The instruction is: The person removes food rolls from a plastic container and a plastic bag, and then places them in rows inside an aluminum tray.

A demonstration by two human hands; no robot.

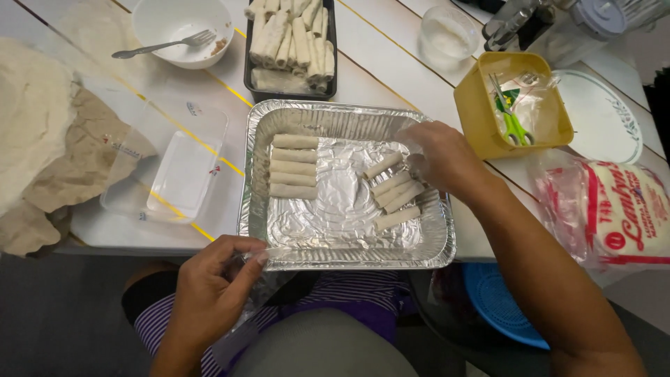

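Clear plastic sheet (258,293) between hands

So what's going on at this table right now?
A person sits at a white table with a foil tray in front of them. The right hand reaches into the tray beside a loose cluster of uncooked rolls; a neat stack of five more rolls lies at the tray's left side. The left hand pinches a sheet of clear plastic film at the tray's near edge. Behind it stands a black tray of rolls and a white bowl holding a fork.
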